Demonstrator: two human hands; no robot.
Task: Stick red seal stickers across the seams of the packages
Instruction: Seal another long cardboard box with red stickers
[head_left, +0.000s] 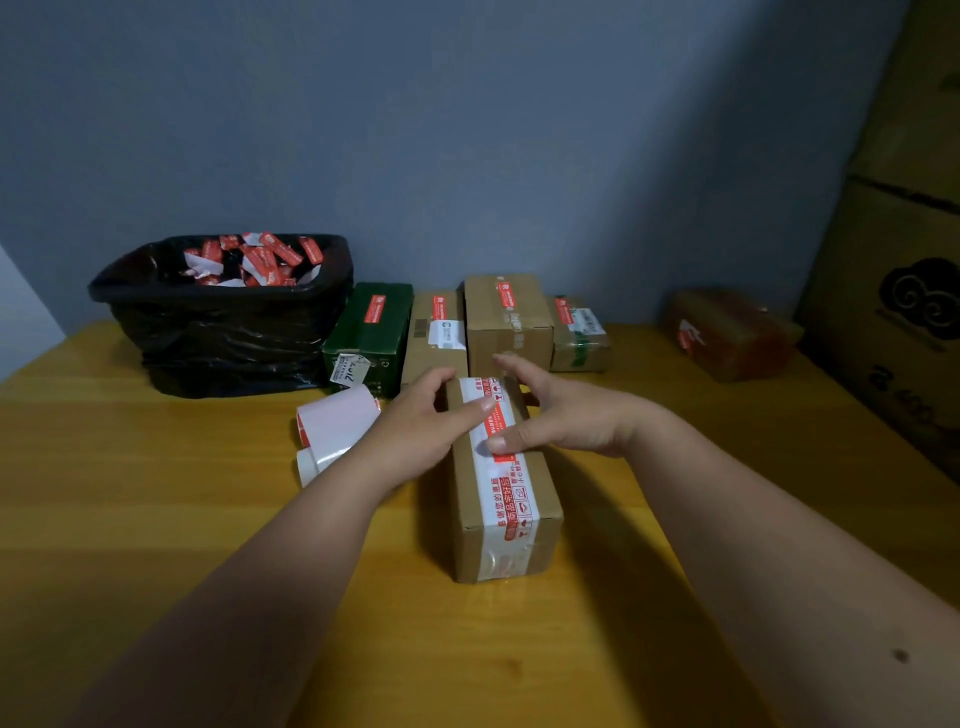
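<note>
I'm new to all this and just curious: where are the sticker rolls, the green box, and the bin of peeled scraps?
sticker rolls (340, 418): head view, white side of the upper roll.
green box (375, 325): head view, its dark top face.
bin (208, 343): head view, black bag on its front wall.

Dim, warm indoor light throws soft shadows on the yellow table (156, 467), with wide-angle bending at the edges (corners darkened, slightly blurred).
</note>
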